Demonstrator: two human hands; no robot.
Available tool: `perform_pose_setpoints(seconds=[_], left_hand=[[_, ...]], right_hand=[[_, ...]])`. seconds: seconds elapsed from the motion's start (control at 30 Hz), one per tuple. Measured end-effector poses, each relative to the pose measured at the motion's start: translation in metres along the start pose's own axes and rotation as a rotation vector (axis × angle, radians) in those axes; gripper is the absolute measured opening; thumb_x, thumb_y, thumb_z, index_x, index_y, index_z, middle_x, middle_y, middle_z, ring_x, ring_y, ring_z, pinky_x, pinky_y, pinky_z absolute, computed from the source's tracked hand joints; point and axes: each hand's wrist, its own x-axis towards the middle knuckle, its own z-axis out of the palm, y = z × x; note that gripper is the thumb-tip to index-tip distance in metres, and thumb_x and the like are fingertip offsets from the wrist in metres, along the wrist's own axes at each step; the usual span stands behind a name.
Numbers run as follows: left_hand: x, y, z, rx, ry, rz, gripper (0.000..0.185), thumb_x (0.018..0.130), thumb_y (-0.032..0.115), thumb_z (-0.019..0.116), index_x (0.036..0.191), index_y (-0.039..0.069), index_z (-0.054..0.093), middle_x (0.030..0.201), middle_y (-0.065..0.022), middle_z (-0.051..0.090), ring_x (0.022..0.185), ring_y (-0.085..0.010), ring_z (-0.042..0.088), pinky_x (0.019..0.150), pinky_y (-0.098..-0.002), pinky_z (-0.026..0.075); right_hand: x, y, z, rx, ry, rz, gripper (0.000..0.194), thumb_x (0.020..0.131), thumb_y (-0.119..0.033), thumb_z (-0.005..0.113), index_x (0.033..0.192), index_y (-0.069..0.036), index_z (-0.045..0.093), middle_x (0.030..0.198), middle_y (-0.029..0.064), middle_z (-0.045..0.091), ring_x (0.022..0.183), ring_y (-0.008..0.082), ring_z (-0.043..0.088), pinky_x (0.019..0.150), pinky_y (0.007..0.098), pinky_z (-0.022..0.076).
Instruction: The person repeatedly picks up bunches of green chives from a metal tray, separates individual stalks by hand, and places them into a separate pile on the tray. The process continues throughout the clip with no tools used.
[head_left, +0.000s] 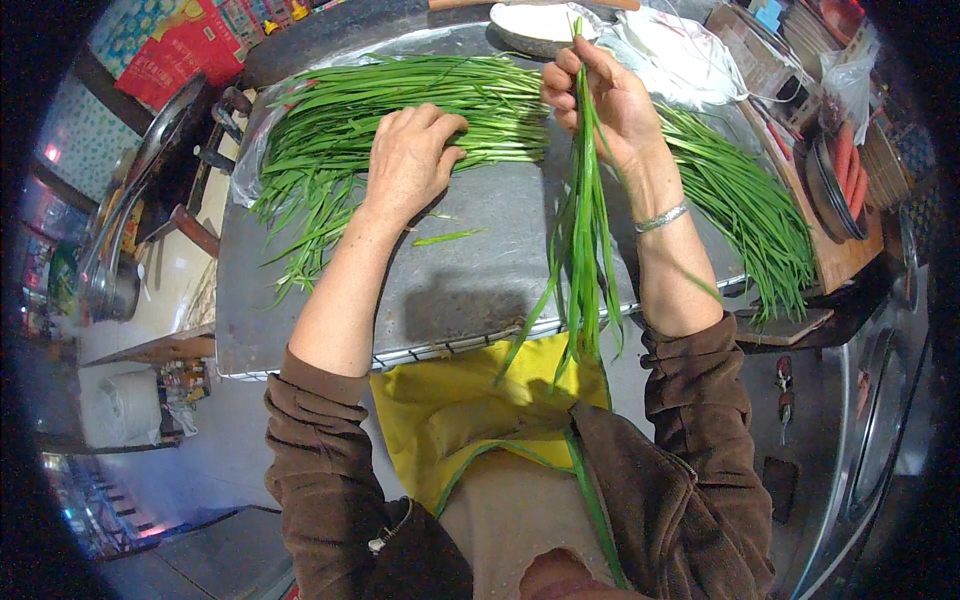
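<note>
My right hand (604, 101) is raised over the table and holds a small bunch of garlic chives (585, 217) by the stem ends, with the long green leaves hanging down past the table's front edge. My left hand (416, 154) rests on a large pile of garlic chives (330, 127), its fingers bent over the stems; whether it grips any is hidden. The pile's pale ends point right. Another heap of garlic chives (742, 202) lies at the right, behind my right forearm. A loose leaf piece (448, 238) lies on the grey metal tabletop (480, 202).
A bowl (536, 26) and a white plastic bag (679, 56) stand at the back. Pans with handles (196, 231) are at the left. At the right are a wooden board (847, 259), a dark bowl (821, 187) with orange-red sausage-like pieces (844, 165), and stacked plates (885, 169).
</note>
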Motion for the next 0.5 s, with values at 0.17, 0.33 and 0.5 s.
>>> perform_pose_setpoints(seconds=[0.17, 0.33, 0.5], left_hand=[[0.0001, 0.0032, -0.0032, -0.127, -0.074, -0.119, 0.028, 0.076, 0.018, 0.080, 0.101, 0.011, 0.070, 0.090, -0.0067, 0.063, 0.095, -0.0280, 0.061, 0.090, -0.0429, 0.044], [0.0002, 0.0022, -0.0014, -0.102, -0.026, -0.091, 0.020, 0.078, 0.021, 0.079, 0.094, 0.012, 0.071, 0.087, -0.0059, 0.061, 0.093, -0.0278, 0.060, 0.089, -0.0433, 0.044], [-0.0002, -0.0004, -0.0008, -0.140, 0.023, 0.042, 0.015, 0.078, 0.018, 0.079, 0.089, 0.012, 0.072, 0.094, -0.0038, 0.064, 0.100, -0.0265, 0.061, 0.096, -0.0438, 0.042]], right_hand=[[0.0029, 0.0063, 0.0017, -0.031, 0.124, -0.003, 0.027, 0.107, -0.033, 0.051, 0.093, -0.011, 0.055, 0.073, -0.0007, 0.049, 0.070, 0.0114, 0.049, 0.056, 0.0215, 0.0386], [0.0030, 0.0056, -0.0024, -0.062, 0.099, 0.026, 0.026, 0.106, -0.031, 0.055, 0.099, -0.008, 0.062, 0.060, -0.0068, 0.042, 0.055, 0.0056, 0.042, 0.046, 0.0212, 0.0292], [0.0016, 0.0090, 0.0036, -0.233, 0.170, 0.032, 0.023, 0.104, -0.026, 0.059, 0.102, -0.004, 0.064, 0.058, -0.0089, 0.040, 0.048, 0.0025, 0.040, 0.042, 0.0192, 0.0261]])
